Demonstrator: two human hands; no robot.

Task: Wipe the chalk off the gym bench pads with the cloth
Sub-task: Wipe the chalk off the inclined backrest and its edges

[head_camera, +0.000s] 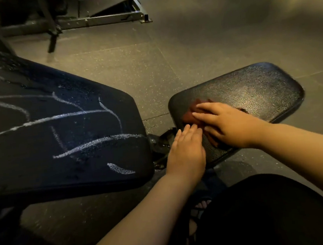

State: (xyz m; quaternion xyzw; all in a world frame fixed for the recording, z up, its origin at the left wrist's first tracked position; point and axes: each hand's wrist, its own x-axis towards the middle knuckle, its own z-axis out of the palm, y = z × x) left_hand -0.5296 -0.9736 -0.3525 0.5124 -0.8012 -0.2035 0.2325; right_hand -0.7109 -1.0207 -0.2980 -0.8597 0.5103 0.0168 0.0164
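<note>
Black textured gym bench back pad (61,129), the biggest thing in view, fills the left side above a grey speckled rubber floor (189,43). To its right, across a gap with a dark metal bracket (158,145), lies the smaller black rounded seat pad (250,89), which shows no clear chalk. A grey steel equipment frame (111,18) stands on the floor far behind. The person's right hand (229,125) lies flat, fingers straight, pressing a reddish-brown cloth (189,115) onto the seat pad's near-left end. The left hand (187,151) rests relaxed and flat at that pad's edge, gripping nothing, its fingertips just beside the cloth. White chalk lines (64,116) cross the back pad in several curved strokes, untouched.
</note>
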